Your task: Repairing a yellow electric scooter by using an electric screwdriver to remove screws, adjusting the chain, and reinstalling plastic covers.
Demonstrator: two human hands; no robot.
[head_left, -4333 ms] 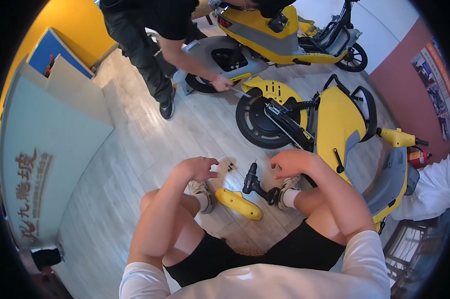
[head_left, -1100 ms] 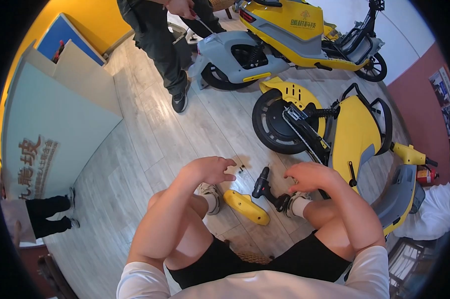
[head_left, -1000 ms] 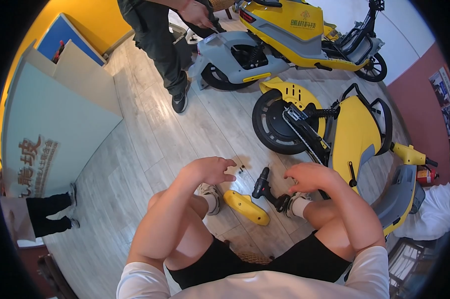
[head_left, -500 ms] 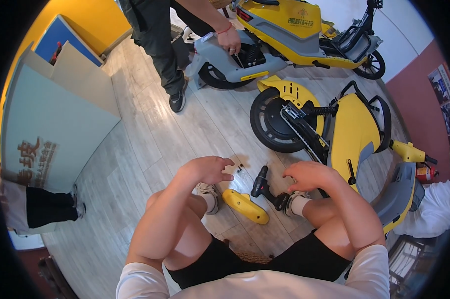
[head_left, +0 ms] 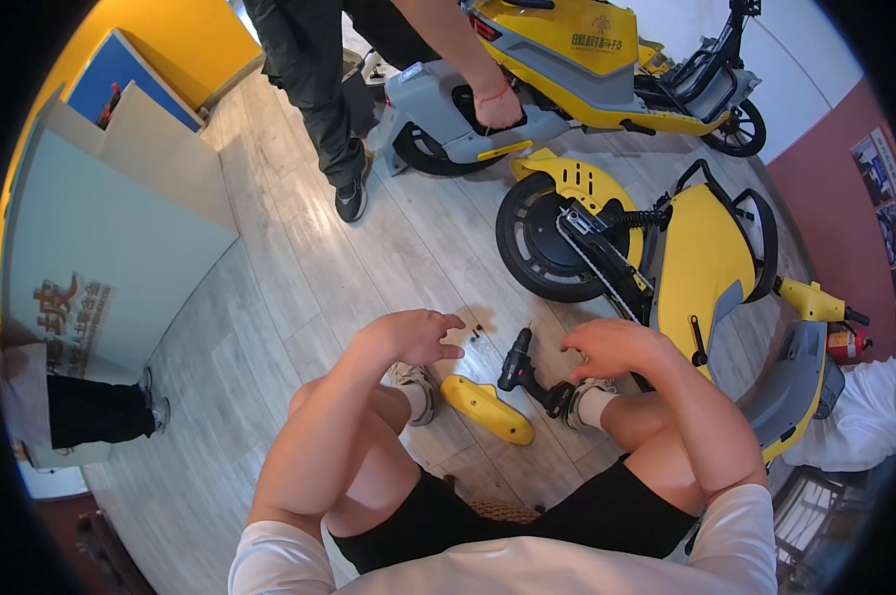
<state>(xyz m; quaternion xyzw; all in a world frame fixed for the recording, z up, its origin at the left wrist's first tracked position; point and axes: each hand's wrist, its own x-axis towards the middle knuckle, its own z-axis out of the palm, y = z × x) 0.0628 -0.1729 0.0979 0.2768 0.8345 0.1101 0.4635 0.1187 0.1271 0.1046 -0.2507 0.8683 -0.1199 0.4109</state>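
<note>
My left hand (head_left: 425, 337) hangs over my left knee with its fingers apart and nothing in it. On the other side, my right hand (head_left: 604, 347) hangs loosely in front of my right knee, its fingers bent but apart, also holding nothing. Between my shoes lies a black cordless drill (head_left: 518, 363), its bit pointing away from me. Left of the drill rests a yellow plastic cover (head_left: 486, 408). A few small dark screws (head_left: 477, 332) are on the floor beyond my left fingertips. Neither hand touches these things.
A yellow scooter (head_left: 704, 268) lies on its side at the right, rear wheel toward the middle. Behind it stands a yellow-grey scooter (head_left: 606, 69), with a co-worker's hand (head_left: 497, 106) at its rear. A pale counter (head_left: 120, 238) and another person's legs (head_left: 101, 409) are at the left.
The co-worker's hand has shifted right and slightly down along the rear of the standing scooter. My own hands have stayed practically still.
</note>
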